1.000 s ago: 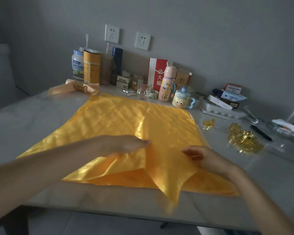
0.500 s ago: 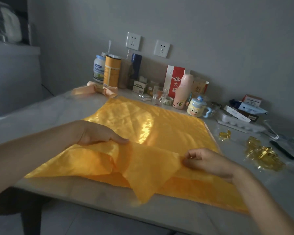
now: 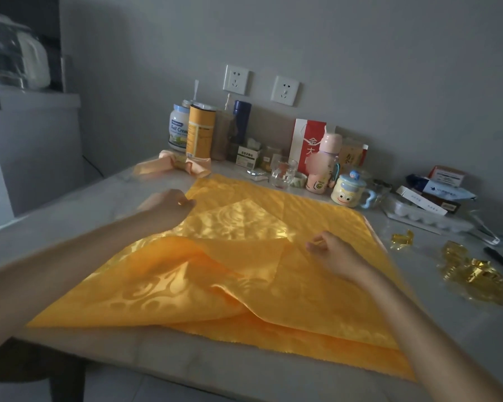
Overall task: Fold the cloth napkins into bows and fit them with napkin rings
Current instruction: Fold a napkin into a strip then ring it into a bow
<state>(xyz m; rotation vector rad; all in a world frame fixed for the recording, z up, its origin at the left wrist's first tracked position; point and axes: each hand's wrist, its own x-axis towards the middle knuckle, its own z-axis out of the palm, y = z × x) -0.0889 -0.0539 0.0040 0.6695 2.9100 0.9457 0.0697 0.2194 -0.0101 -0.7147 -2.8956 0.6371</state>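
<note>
Pinching the far left corner of the yellow napkin (image 3: 317, 300) with the left hand (image 3: 169, 208); resting the right hand (image 3: 336, 255), fingers curled, on its right half, well apart, grip impossible to tell. Spread over the table (image 3: 70, 221), near flap folded towards the middle. Just right: gold napkin rings (image 3: 474, 274). Crowding the far edge: glass (image 3: 283, 174), cartoon mug (image 3: 349, 191), orange tin (image 3: 199, 132), peach bow (image 3: 174, 165).

**Left hand** (image 3: 166, 210) and **right hand** (image 3: 336, 256): both were bare. Back from the fingers, each wrist and forearm was uncovered as far as the frame edge. The left forearm (image 3: 70, 256) showed the broader outline, softened by blur. Nails and finer finger detail could not be made out.
</note>
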